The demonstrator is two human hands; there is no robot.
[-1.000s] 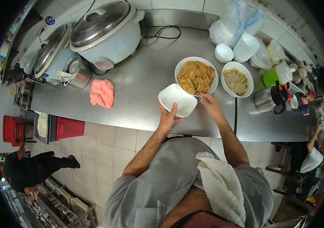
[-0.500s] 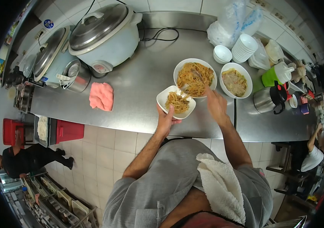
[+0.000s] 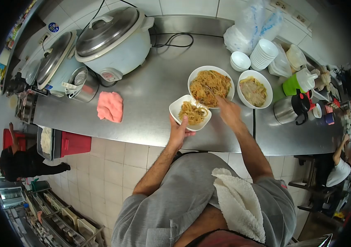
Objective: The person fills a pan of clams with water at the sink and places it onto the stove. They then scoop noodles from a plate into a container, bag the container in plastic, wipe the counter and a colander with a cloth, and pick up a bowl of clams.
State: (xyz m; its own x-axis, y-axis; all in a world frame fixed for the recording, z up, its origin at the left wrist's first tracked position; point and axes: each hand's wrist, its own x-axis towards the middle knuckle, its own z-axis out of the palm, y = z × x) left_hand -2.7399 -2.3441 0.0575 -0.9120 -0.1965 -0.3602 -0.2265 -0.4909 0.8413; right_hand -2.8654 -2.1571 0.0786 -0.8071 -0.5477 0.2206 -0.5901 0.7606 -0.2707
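Note:
My left hand [image 3: 179, 131] holds a small white squarish bowl [image 3: 177, 108] by its near left edge, thumb over the rim. Some noodles [image 3: 193, 113] lie in it. My right hand [image 3: 229, 112] is closed on a metal utensil [image 3: 207, 88], whose end is among the noodles [image 3: 214, 82] in a large round white bowl [image 3: 231, 94]. The small bowl is right beside the large one, at its near left. To the right stands another round white bowl [image 3: 269, 99] with pale food and some greens.
Rice cookers [image 3: 118, 53], a metal pot [image 3: 87, 88] and a pink cloth [image 3: 110, 107] are on the left. Stacked white bowls [image 3: 264, 53], plastic bags [image 3: 241, 37], a green bottle [image 3: 293, 84] and a steel jug [image 3: 286, 110] stand right. One person [image 3: 21, 162] is far left, another [image 3: 339, 171] far right.
Noodles have come into the small bowl, which was empty at first. My right hand rose over the large bowl, then moved down a little. The person at far left has moved further left.

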